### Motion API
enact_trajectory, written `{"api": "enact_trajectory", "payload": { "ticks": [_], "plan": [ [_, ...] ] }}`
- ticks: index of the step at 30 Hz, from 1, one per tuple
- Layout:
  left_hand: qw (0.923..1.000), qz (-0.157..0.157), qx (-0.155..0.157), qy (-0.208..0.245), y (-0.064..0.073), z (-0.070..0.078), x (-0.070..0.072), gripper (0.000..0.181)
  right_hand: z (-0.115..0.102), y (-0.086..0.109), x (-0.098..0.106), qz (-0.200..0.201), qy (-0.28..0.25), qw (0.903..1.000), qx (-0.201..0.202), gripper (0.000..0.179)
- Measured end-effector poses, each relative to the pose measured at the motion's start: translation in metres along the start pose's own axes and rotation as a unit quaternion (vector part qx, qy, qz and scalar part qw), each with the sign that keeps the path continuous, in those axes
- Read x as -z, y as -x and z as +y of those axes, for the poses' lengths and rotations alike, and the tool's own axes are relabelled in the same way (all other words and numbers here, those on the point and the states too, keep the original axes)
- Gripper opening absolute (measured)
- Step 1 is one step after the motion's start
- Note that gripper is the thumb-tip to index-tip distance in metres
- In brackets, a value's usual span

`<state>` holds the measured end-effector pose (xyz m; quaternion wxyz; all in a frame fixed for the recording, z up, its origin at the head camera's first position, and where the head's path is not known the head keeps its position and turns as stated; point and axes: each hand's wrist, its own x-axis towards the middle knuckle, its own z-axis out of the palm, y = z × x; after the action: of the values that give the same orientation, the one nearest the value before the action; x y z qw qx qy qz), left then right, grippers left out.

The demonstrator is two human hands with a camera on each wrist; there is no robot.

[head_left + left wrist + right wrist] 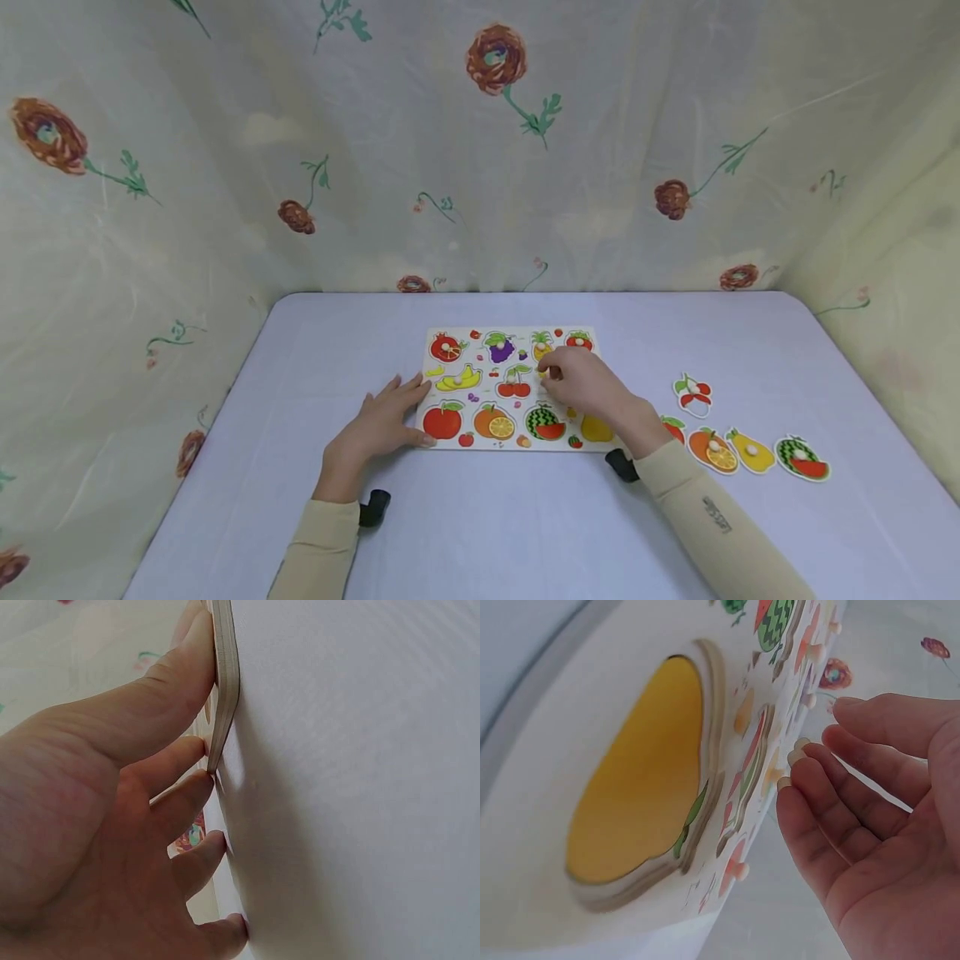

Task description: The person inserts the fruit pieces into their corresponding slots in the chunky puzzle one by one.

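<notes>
A white wooden fruit puzzle board [480, 400] lies on the table. My left hand [382, 421] is at its left side, fingers spread, thumb at the near left corner. In the left wrist view the thumb rests along the board [225, 690], whose layered edge shows. My right hand [588, 383] is over the board's right half, fingertips close to the pineapple piece [542, 343]. Its fingers [817, 795] are loosely bent in the right wrist view, with nothing visible between them and the thumb. The yellow pear recess [645, 772] lies near that wrist.
Right of the board lie loose pieces: cherries [692, 395], an orange [712, 452], a pear [752, 452] and a watermelon [802, 458]. A red piece [673, 428] is partly hidden by the right sleeve. A flowered curtain [375, 150] hangs behind the table.
</notes>
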<state>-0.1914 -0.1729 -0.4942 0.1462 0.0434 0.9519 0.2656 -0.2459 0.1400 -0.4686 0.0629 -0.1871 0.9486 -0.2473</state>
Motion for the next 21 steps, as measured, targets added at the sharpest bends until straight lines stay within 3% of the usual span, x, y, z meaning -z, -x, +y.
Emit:
{"api": "enact_trajectory", "payload": {
  "ticks": [21],
  "plan": [
    [1.0, -0.003, -0.006, 0.0, 0.0, 0.001, -0.001, 0.09, 0.025, 0.013, 0.004, -0.022, -0.012, 0.9986, -0.046, 0.023]
  ]
}}
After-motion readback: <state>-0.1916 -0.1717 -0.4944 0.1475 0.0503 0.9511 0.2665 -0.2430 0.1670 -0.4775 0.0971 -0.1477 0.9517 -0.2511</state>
